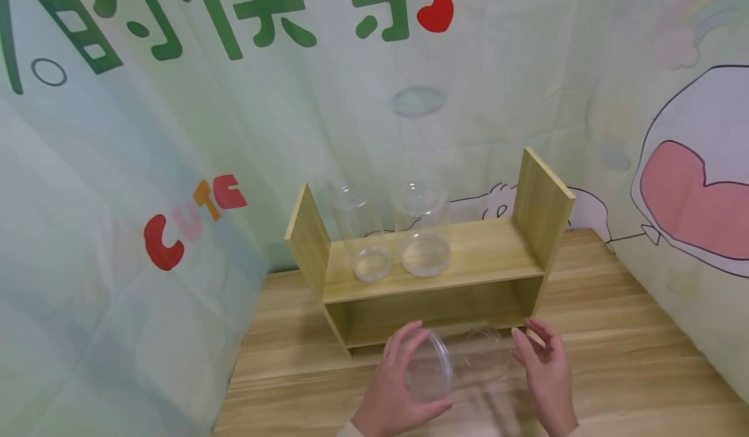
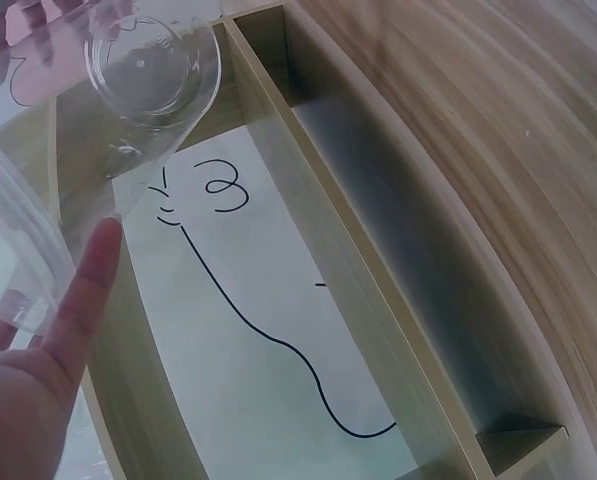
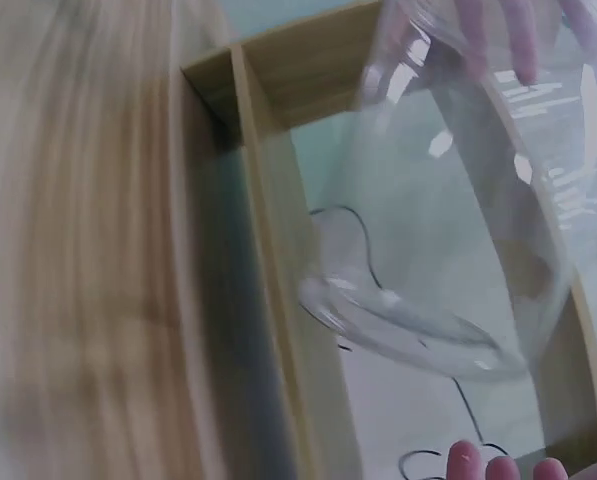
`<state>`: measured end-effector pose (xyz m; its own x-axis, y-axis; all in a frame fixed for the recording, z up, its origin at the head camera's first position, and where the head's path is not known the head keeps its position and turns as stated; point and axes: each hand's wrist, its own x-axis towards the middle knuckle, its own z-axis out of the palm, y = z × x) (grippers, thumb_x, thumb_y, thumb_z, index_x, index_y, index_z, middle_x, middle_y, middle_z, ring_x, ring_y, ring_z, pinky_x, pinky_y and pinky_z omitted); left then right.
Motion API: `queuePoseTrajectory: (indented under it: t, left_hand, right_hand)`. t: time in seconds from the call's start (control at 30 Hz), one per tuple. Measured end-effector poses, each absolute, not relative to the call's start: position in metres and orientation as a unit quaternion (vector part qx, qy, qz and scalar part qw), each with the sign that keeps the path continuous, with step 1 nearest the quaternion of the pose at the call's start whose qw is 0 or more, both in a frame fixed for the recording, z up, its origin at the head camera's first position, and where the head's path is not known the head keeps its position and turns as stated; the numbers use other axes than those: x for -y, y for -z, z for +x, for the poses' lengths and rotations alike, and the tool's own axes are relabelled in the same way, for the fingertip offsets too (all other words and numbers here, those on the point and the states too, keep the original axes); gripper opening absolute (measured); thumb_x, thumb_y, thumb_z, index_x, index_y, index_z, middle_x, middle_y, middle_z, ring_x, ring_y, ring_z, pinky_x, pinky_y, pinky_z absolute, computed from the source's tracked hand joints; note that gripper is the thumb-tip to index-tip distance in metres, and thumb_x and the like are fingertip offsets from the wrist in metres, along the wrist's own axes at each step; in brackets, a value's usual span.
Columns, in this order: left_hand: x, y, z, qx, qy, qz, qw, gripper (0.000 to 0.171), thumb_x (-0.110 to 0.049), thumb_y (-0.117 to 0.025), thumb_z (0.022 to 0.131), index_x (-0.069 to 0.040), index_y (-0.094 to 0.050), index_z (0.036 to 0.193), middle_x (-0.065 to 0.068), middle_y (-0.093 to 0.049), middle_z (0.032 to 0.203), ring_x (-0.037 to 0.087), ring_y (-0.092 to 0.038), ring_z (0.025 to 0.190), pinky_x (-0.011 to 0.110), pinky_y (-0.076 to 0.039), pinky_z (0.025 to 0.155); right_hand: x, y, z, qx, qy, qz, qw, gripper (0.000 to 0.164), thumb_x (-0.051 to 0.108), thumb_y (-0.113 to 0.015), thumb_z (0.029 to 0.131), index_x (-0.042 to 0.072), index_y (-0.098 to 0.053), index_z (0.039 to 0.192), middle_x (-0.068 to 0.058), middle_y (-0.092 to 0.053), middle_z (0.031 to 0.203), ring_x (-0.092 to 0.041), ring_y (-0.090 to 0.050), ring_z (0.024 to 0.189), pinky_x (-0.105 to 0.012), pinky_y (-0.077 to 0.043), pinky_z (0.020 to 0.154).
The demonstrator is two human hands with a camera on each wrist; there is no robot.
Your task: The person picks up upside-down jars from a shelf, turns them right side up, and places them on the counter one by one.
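Note:
A clear cylindrical container (image 1: 441,365) lies sideways in the air in front of the wooden shelf (image 1: 433,287). My left hand (image 1: 398,385) grips its left end, thumb below and fingers over the thick rim. Through the transparent wall, the left fingers also show at the top of the right wrist view, where the container (image 3: 438,220) looks large. Near the container's right end, my right hand (image 1: 547,375) has thumb and fingers apart, nothing between them. Two more clear cylinders, a narrower one (image 1: 371,264) and a wider one (image 1: 424,255), stand upright on the upper board.
The shelf has a raised left side panel (image 1: 308,245) and a taller-looking right one (image 1: 544,209), with a low compartment (image 1: 433,310) underneath. It stands on a wood-grain table (image 1: 620,320). A printed curtain (image 1: 292,118) hangs close behind and along both sides.

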<state>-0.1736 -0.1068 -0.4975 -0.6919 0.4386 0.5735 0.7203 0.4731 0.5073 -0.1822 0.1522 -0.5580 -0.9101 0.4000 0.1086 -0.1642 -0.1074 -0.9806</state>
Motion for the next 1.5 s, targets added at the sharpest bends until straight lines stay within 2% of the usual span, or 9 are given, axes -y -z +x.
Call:
queuePoseTrajectory:
  t: [0.2,0.33,0.43,0.6,0.83,0.93,1.17,1.3,1.5]
  left_hand:
    - [0.109,0.498,-0.173,0.842,0.382,-0.339,0.171,0.095,-0.05,-0.078,0.059,-0.015,-0.036,0.137,-0.001,-0.026,0.143,0.021,-0.032,0.125,0.038,-0.049,0.077]
    - [0.111,0.498,-0.172,0.852,0.373,-0.329,0.164,0.095,-0.053,-0.077,0.059,-0.019,-0.035,0.138,-0.004,-0.025,0.143,0.018,-0.031,0.125,0.04,-0.048,0.078]
    - [0.114,0.498,-0.171,0.859,0.359,-0.325,0.163,0.095,-0.053,-0.077,0.059,-0.021,-0.035,0.138,-0.005,-0.026,0.142,0.017,-0.031,0.125,0.046,-0.046,0.079]
    - [0.119,0.499,-0.172,0.857,0.359,-0.332,0.162,0.094,-0.049,-0.08,0.057,-0.02,-0.037,0.137,-0.005,-0.027,0.142,0.017,-0.033,0.124,0.044,-0.047,0.079]
    - [0.124,0.5,-0.172,0.863,0.356,-0.325,0.15,0.092,-0.048,-0.08,0.057,-0.025,-0.038,0.136,-0.006,-0.028,0.141,0.014,-0.034,0.121,0.038,-0.048,0.074]
    - [0.125,0.501,-0.171,0.868,0.352,-0.319,0.143,0.092,-0.049,-0.08,0.058,-0.025,-0.038,0.136,-0.006,-0.028,0.141,0.015,-0.035,0.121,0.04,-0.048,0.075]
    - [0.13,0.499,-0.168,0.881,0.334,-0.312,0.123,0.092,-0.048,-0.08,0.058,-0.029,-0.036,0.137,-0.004,-0.029,0.141,0.018,-0.034,0.121,0.041,-0.048,0.075]
    - [0.135,0.499,-0.168,0.888,0.331,-0.3,0.11,0.091,-0.05,-0.079,0.059,-0.033,-0.035,0.137,-0.002,-0.03,0.141,0.018,-0.034,0.121,0.037,-0.048,0.072]
    - [0.139,0.5,-0.17,0.887,0.327,-0.304,0.118,0.089,-0.051,-0.077,0.061,-0.032,-0.036,0.137,0.0,-0.031,0.14,0.019,-0.034,0.12,0.032,-0.049,0.068]
  right_hand:
    - [-0.172,0.538,-0.198,0.629,-0.732,-0.035,0.261,0.049,0.007,-0.066,0.082,0.001,-0.043,0.125,-0.021,-0.04,0.125,-0.022,-0.052,0.103,-0.024,-0.05,0.072]
    - [-0.183,0.526,-0.206,0.637,-0.712,-0.018,0.293,0.051,0.006,-0.068,0.08,0.002,-0.045,0.125,-0.02,-0.042,0.125,-0.027,-0.051,0.105,-0.021,-0.049,0.074]
    - [-0.19,0.521,-0.212,0.658,-0.686,-0.012,0.311,0.053,0.009,-0.07,0.079,0.006,-0.045,0.125,-0.018,-0.043,0.126,-0.027,-0.051,0.106,-0.019,-0.047,0.076]
    - [-0.196,0.492,-0.218,0.695,-0.638,-0.001,0.331,0.053,0.007,-0.068,0.079,0.008,-0.044,0.126,-0.015,-0.044,0.126,-0.024,-0.049,0.107,-0.017,-0.043,0.076]
    - [-0.191,0.431,-0.218,0.691,-0.631,-0.002,0.352,0.048,-0.001,-0.065,0.079,-0.001,-0.046,0.123,-0.015,-0.045,0.12,-0.023,-0.049,0.104,-0.015,-0.043,0.075]
    - [-0.191,0.417,-0.219,0.697,-0.624,-0.002,0.352,0.048,-0.004,-0.065,0.079,-0.002,-0.046,0.123,-0.014,-0.045,0.119,-0.024,-0.048,0.104,-0.014,-0.044,0.076]
    - [-0.192,0.397,-0.224,0.686,-0.624,0.018,0.374,0.048,-0.007,-0.065,0.077,-0.005,-0.046,0.121,-0.012,-0.047,0.117,-0.028,-0.047,0.103,-0.016,-0.045,0.075]
    - [-0.2,0.395,-0.234,0.687,-0.618,0.012,0.381,0.049,-0.004,-0.065,0.078,-0.001,-0.046,0.123,-0.011,-0.048,0.116,-0.025,-0.048,0.104,-0.015,-0.045,0.074]
    - [-0.209,0.39,-0.247,0.706,-0.59,0.018,0.391,0.05,0.001,-0.065,0.08,0.004,-0.045,0.126,-0.009,-0.046,0.119,-0.022,-0.049,0.103,-0.015,-0.045,0.074]
